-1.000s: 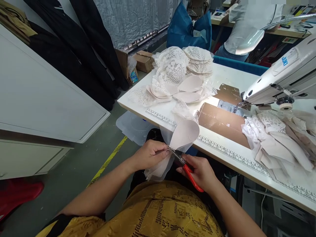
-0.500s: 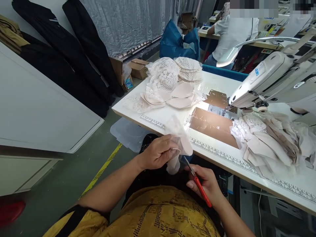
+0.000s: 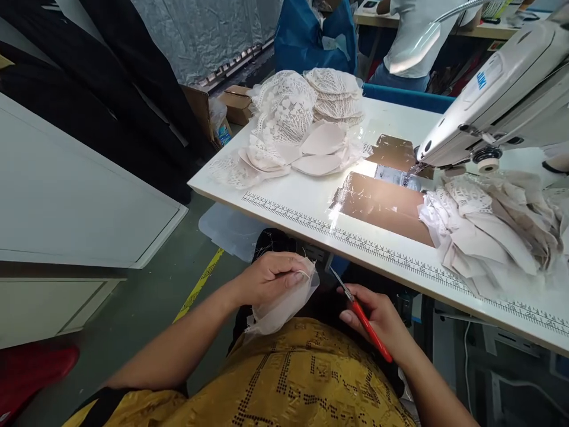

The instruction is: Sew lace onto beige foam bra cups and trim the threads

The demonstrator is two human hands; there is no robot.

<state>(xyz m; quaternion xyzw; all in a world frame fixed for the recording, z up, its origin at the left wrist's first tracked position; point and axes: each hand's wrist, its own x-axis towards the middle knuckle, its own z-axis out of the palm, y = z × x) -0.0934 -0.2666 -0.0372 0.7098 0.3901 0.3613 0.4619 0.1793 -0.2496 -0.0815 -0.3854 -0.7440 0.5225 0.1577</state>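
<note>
My left hand [image 3: 269,277] is closed on a pale beige fabric cup piece [image 3: 284,305], which droops over my lap below the table's front edge. To its right, my right hand [image 3: 377,320] grips red-handled scissors [image 3: 364,320]; their thin blades point up and left toward the fabric, a short gap away from it. Both hands sit low, in front of the white sewing table [image 3: 306,201] with its printed ruler along the front edge.
A pile of lace and beige cups [image 3: 306,127] lies at the table's far left, another heap [image 3: 489,228] at the right under the white sewing machine [image 3: 498,101]. A person in a white shirt [image 3: 413,41] stands behind. A white cabinet [image 3: 66,207] stands left.
The fabric piece has come down off the table edge into my lap, gathered in my left hand. The scissors have drawn away from it to the right.
</note>
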